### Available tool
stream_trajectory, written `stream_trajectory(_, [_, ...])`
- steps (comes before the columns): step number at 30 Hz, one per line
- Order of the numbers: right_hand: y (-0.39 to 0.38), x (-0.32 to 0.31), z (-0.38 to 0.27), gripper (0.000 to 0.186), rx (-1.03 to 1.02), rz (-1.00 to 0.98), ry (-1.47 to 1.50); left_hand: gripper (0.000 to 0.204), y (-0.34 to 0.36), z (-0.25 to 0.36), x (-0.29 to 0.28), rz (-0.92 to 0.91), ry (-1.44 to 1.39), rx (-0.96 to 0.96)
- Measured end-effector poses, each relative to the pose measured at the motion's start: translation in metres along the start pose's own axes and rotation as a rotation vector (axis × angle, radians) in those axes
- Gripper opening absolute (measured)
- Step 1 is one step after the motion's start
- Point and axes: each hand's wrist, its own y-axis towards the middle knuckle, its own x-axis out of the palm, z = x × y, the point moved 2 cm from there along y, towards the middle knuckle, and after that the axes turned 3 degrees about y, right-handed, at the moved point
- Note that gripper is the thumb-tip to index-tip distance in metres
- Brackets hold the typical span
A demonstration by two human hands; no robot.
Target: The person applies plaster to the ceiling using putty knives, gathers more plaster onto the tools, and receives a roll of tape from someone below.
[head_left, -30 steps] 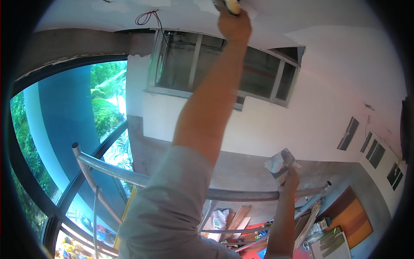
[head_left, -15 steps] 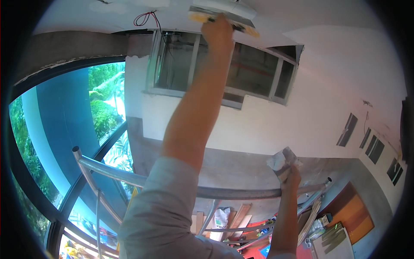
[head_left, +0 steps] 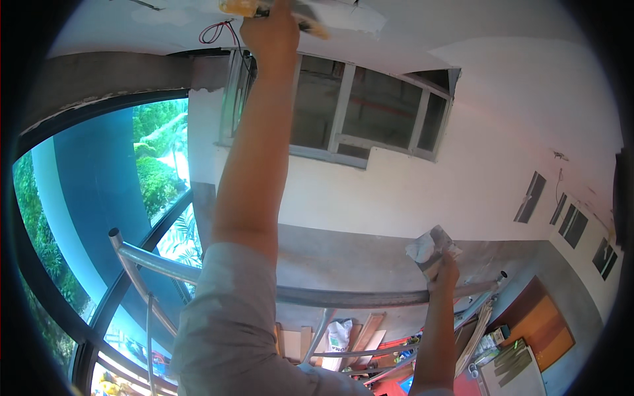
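My left hand [head_left: 271,36] is raised to the ceiling, closed around a wide metal smoothing blade with a yellow handle [head_left: 239,8]; the blade is at a pale patch on the ceiling [head_left: 360,20], its far part blurred. A loop of red and black wire [head_left: 212,32] hangs beside it. Lower at the right, my right hand [head_left: 444,272] grips a putty knife [head_left: 432,244] that carries a lump of off-white filler, held above a metal railing.
A scaffold rail [head_left: 350,297] surrounds me. Left are tall windows [head_left: 92,198] with greenery outside. An interior window frame [head_left: 340,112] is high ahead. Below stand boards [head_left: 363,333], a white sack [head_left: 337,343] and assorted materials near an orange-brown door [head_left: 541,317].
My left hand and the wide blade have swept left along the ceiling, toward the hanging wire. My right hand with the putty knife has stayed nearly in place.
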Motion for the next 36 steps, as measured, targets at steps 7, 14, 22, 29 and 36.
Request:
stream_trajectory(7, [-0.002,-0.003,-0.004,0.037,-0.019,0.017,-0.013,0.029,0.013,0.031,0.041,0.335,-0.844,-0.643])
stream_trajectory(14, [-0.01,0.01,0.001,0.04,-0.057,0.035,-0.06,0.028,-0.009,0.167,0.006,0.322,-1.041,-0.622])
stream_trajectory(22, [-0.006,0.001,-0.004,0.039,0.031,-0.111,0.02,0.031,-0.072,0.206,-0.04,-0.11,-1.374,-0.289])
stream_trajectory(29, [-0.018,0.016,-0.016,0.03,0.09,-0.089,-0.12,0.041,-0.166,0.146,-0.084,-0.704,-1.176,0.889])
stream_trajectory(36, [-0.07,0.089,-0.043,0.031,0.09,-0.037,-0.32,0.045,-0.238,0.14,-0.107,-0.837,-1.209,1.248])
